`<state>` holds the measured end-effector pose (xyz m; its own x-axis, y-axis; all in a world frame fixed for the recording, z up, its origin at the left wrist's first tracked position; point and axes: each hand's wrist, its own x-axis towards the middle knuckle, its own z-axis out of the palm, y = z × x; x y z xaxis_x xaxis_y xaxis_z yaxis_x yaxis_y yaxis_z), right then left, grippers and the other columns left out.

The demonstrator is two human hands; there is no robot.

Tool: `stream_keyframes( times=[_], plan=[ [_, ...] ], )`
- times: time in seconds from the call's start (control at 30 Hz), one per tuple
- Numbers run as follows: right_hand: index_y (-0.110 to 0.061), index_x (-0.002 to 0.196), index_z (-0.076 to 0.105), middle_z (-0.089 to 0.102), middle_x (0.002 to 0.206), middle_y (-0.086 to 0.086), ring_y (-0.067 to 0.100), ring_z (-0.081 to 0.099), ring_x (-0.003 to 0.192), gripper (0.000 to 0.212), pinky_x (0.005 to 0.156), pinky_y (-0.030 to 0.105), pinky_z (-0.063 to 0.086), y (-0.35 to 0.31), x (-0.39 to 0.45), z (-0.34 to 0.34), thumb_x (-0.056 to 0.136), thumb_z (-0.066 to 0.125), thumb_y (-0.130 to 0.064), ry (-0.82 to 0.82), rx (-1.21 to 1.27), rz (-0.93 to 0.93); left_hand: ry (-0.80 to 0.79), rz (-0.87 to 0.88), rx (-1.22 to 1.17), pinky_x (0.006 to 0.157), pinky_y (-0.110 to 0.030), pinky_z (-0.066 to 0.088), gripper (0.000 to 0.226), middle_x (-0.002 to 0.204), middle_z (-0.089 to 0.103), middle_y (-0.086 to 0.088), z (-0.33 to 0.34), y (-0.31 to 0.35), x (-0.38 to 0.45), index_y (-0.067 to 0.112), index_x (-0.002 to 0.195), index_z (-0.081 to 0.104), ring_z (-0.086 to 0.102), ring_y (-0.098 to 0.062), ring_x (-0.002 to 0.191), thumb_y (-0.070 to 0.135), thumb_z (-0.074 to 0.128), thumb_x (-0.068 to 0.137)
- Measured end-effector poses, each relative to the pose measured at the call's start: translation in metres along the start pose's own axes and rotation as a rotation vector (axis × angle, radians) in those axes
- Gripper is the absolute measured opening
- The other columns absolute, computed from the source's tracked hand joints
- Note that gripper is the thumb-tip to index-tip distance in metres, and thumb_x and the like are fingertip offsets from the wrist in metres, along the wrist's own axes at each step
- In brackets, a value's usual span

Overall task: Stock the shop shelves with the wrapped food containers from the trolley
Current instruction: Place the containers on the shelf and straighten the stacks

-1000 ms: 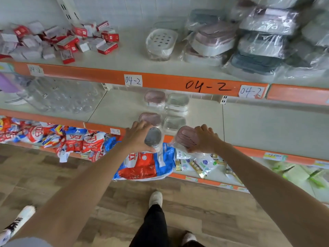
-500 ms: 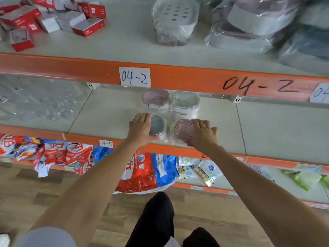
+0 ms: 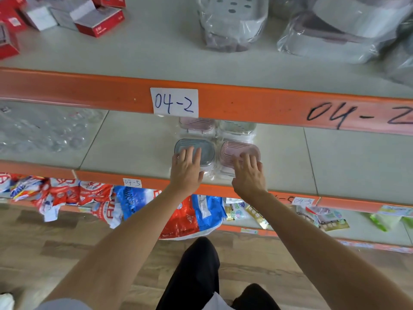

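Two wrapped food containers sit side by side on the middle shelf [image 3: 290,166]. The grey-lidded container [image 3: 206,148] lies under my left hand [image 3: 186,171], whose straight fingers rest on its lid. On the pink-lidded container [image 3: 237,147] my right hand [image 3: 249,175] lays spread fingers. Behind them stand another pink container [image 3: 196,125] and a clear-lidded container [image 3: 237,126], half hidden by the orange rail [image 3: 257,104] of the shelf above.
The upper shelf holds red-and-white boxes [image 3: 96,21] at the left and plastic-wrapped tubs [image 3: 232,21] at the right. Clear plastic packs [image 3: 44,133] lie left on the middle shelf. Colourful packets [image 3: 178,215] hang from the lower shelf above a wooden floor.
Both hands carried the grey and pink containers from the shelf edge onto the shelf and now lie flat on the lids. The camera has moved closer to the shelf.
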<state>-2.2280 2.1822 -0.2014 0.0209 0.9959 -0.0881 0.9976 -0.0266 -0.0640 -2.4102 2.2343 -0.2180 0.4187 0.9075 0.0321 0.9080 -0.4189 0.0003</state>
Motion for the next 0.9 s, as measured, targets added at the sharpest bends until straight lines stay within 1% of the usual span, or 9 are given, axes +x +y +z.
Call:
stream_keyframes(
  times=[0.07,0.13,0.23,0.3,0.37,0.47,0.57,0.67,0.9],
  plan=[
    [-0.016,0.146,0.021,0.023,0.145,0.012,0.029,0.024,0.131,0.070,0.109,0.038,0.023,-0.001,-0.003,-0.006,0.084,0.054,-0.017,-0.075,0.004,-0.005,-0.108,0.000,-0.010,0.113,-0.042,0.022,0.081,0.148,0.028,-0.016,-0.002,0.002,-0.005,0.006,0.149,0.021,0.027,-0.032,0.137,0.030,0.064,0.084],
    [-0.016,0.148,0.015,0.015,0.150,0.011,0.028,0.018,0.137,0.074,0.112,0.036,0.020,-0.001,-0.006,-0.016,0.085,0.055,-0.020,-0.153,0.034,-0.014,-0.225,0.017,0.004,0.118,-0.039,0.007,0.085,0.157,0.005,-0.013,-0.011,0.000,-0.007,0.007,0.151,0.001,0.007,-0.029,0.145,0.027,0.056,0.089],
    [-0.014,0.148,0.015,0.008,0.155,0.008,0.028,0.014,0.141,0.073,0.110,0.040,0.025,0.001,-0.015,-0.033,0.088,0.056,-0.022,-0.260,0.116,-0.017,-0.382,0.021,-0.044,0.119,-0.040,0.014,0.080,0.158,-0.005,-0.013,-0.036,0.001,-0.008,0.005,0.150,0.004,-0.002,-0.027,0.146,0.025,0.054,0.092],
    [-0.013,0.146,0.018,0.009,0.154,0.010,0.031,0.017,0.139,0.071,0.105,0.043,0.032,0.001,-0.026,-0.044,0.087,0.057,-0.020,-0.290,0.153,-0.018,-0.401,0.000,-0.092,0.113,-0.042,0.029,0.064,0.155,0.007,-0.015,-0.052,0.005,-0.015,0.003,0.145,0.025,0.007,-0.030,0.144,0.024,0.054,0.092],
    [-0.013,0.145,0.022,0.016,0.149,0.012,0.032,0.024,0.134,0.069,0.103,0.043,0.036,0.002,-0.041,-0.053,0.086,0.057,-0.017,-0.338,0.195,-0.030,-0.405,-0.009,-0.121,0.102,-0.042,0.041,0.047,0.144,0.027,-0.015,-0.065,0.012,-0.029,0.004,0.133,0.041,0.026,-0.030,0.135,0.023,0.052,0.091],
    [-0.009,0.141,0.032,0.034,0.139,0.013,0.031,0.037,0.128,0.058,0.102,0.038,0.038,0.007,-0.062,-0.065,0.089,0.056,-0.017,-0.460,0.213,-0.129,-0.425,0.021,-0.169,0.089,-0.038,0.046,0.035,0.124,0.046,-0.010,-0.083,0.028,-0.053,0.007,0.124,0.049,0.050,-0.024,0.114,0.017,0.049,0.091],
    [-0.010,0.137,0.042,0.047,0.133,0.011,0.026,0.048,0.122,0.048,0.100,0.034,0.040,0.017,-0.081,-0.085,0.092,0.055,-0.018,-0.525,0.263,-0.180,-0.384,0.020,-0.175,0.087,-0.037,0.047,0.028,0.118,0.055,-0.007,-0.109,0.045,-0.068,0.007,0.116,0.055,0.055,-0.024,0.109,0.014,0.049,0.089],
    [-0.006,0.131,0.049,0.057,0.125,0.013,0.026,0.055,0.115,0.040,0.093,0.030,0.041,0.028,-0.102,-0.106,0.094,0.056,-0.020,-0.492,0.259,-0.224,-0.388,0.026,-0.165,0.085,-0.036,0.048,0.021,0.111,0.062,-0.008,-0.140,0.066,-0.078,0.009,0.106,0.061,0.058,-0.026,0.103,0.014,0.050,0.089],
    [-0.010,0.125,0.053,0.060,0.123,0.009,0.024,0.056,0.113,0.036,0.091,0.029,0.041,0.054,-0.139,-0.164,0.092,0.057,-0.023,-0.413,0.148,-0.300,-0.256,0.065,-0.159,0.070,-0.027,0.039,0.017,0.101,0.066,-0.005,-0.205,0.111,-0.095,0.011,0.097,0.066,0.060,-0.023,0.095,0.012,0.051,0.088]
  ],
)
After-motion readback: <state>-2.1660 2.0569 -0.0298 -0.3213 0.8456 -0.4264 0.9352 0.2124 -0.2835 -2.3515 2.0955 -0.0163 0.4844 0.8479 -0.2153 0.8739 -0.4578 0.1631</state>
